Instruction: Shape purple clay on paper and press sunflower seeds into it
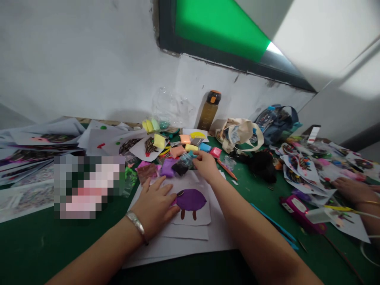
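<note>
My left hand [156, 202], with a silver bangle at the wrist, lies flat with fingers spread on white paper [190, 233]. Beside its fingertips is a purple clay animal shape [192, 199] with two brown legs and a dark patch at the head end. My right hand [205, 165] reaches past the sheet, its thumb and fingers closed on the edge of a clear plastic packet [187, 159]. Black clay in a packet [180, 168] lies just under it. A purple clay packet [168, 168] and a brown one [147, 174] sit to the left.
More clay packets, such as a red one [215, 152], lie behind. An orange tool [227, 170], blue tweezers [274, 226] and a magenta device [303, 213] are to the right. A bottle [209, 111] stands by the wall. Another person's hand [352, 190] rests at far right.
</note>
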